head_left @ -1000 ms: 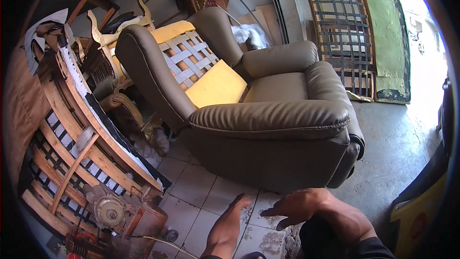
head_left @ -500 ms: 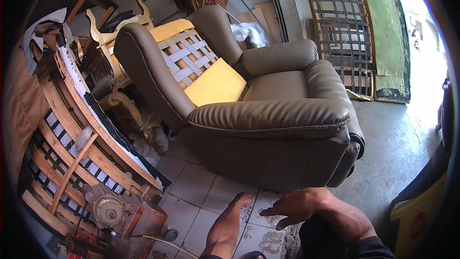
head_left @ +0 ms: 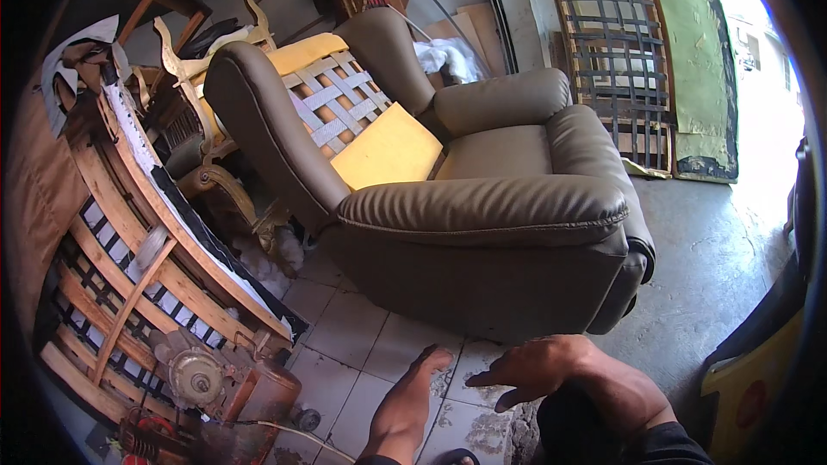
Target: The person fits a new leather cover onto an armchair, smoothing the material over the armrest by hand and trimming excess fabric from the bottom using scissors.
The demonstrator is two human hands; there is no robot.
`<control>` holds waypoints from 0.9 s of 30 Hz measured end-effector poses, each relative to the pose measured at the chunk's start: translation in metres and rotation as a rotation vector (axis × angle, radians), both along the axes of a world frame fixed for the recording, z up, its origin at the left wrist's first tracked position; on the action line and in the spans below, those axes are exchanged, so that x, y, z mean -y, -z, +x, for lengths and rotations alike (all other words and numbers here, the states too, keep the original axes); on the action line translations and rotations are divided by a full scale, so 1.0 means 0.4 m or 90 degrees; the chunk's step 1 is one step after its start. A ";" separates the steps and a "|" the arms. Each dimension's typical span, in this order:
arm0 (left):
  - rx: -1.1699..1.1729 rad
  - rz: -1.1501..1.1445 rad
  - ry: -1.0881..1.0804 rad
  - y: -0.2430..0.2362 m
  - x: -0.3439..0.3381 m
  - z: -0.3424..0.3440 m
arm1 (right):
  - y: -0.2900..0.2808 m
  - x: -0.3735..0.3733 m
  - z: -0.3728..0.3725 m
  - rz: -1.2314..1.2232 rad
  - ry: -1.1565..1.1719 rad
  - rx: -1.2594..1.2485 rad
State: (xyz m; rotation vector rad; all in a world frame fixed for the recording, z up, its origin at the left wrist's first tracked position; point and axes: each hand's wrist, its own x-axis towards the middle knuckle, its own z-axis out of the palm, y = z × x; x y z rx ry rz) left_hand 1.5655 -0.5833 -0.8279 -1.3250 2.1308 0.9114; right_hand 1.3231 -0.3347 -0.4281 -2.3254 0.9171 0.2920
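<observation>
A brown leather recliner (head_left: 482, 267) stands ahead of me, its back showing pale woven webbing (head_left: 327, 95) and a yellow foam piece (head_left: 383, 151). My left hand (head_left: 431, 360) hangs over the white floor tiles below the chair's side; its fingers are foreshortened and too hidden to tell whether they are bent or straight. To its right, my right hand (head_left: 534, 368) is held with fingers apart, holding nothing that I can see, over my dark-clothed leg. Neither hand visibly grips the chair.
Wooden slatted frames (head_left: 129, 293) lean at left beside a rusty compressor (head_left: 194, 375) with a cable. Carved gold chair frames (head_left: 233, 198) are piled behind the recliner. A webbed frame (head_left: 616, 60) and green panel (head_left: 702, 69) line the doorway. A yellow object (head_left: 732, 379) sits at lower right.
</observation>
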 end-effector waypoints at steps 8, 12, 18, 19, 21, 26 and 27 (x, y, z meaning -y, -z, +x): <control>-0.062 0.039 -0.066 0.055 0.003 0.053 | 0.030 0.012 0.000 0.020 -0.008 0.028; -0.087 0.090 -0.194 -0.014 -0.031 -0.017 | 0.041 0.003 -0.017 0.014 0.015 0.023; 0.015 -0.054 0.106 0.012 -0.002 -0.009 | 0.024 0.005 -0.008 0.012 -0.004 0.010; 0.026 -0.061 0.106 0.026 0.006 -0.002 | 0.018 0.007 -0.002 0.010 -0.007 0.005; 0.016 -0.076 0.107 0.041 0.023 0.041 | 0.000 -0.002 0.014 -0.005 -0.020 -0.002; -0.027 -0.052 0.060 -0.007 -0.012 -0.013 | 0.026 0.007 -0.009 0.007 0.004 0.003; -0.034 -0.050 0.050 -0.032 -0.022 -0.041 | 0.018 0.000 -0.010 0.009 0.012 -0.007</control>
